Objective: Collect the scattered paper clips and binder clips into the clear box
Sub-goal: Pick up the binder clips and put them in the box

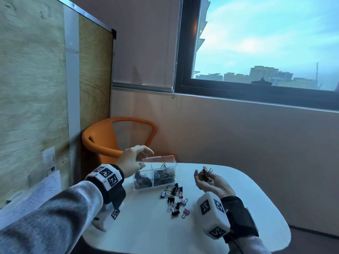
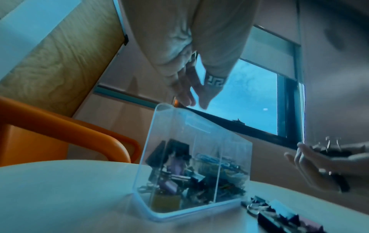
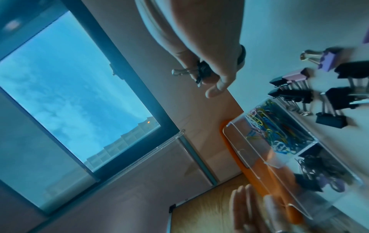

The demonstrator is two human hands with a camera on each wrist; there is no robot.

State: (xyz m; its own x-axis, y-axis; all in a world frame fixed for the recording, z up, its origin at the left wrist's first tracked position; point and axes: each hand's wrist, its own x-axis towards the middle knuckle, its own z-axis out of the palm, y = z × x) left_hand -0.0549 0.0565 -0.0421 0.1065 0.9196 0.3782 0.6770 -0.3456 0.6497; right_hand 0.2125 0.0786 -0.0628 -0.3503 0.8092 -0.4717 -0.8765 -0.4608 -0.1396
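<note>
- The clear box (image 1: 156, 174) stands on the white table (image 1: 146, 231) toward its far left edge, split by a wall into two compartments.
- The right wrist view alone shows colours inside: a tangle of blue, yellow, pink and green paper clips (image 3: 277, 126) in one compartment, dark and lilac binder clips (image 3: 319, 171) in the other. In the head view the paper clips fill the right compartment and the binder clips the left.
- The left wrist view shows the box from table level, its transparent wall rising tall, with a yellowish clip at the bottom of the near corner.
- Loose binder clips (image 1: 174, 198), black, pink and lilac with silver handles, lie scattered on the table just in front of the box.
- The right hand (image 1: 211, 182) hovers palm up to the right of the box, fingers curled loosely round a handful of binder clips (image 1: 204, 176).
- The left hand (image 1: 132, 162) hovers over the left end of the box, fingers extended and relaxed, holding nothing; a ring shows on one finger.
- An orange chair (image 1: 110, 138) stands behind the table, below a window (image 1: 266, 43).
</note>
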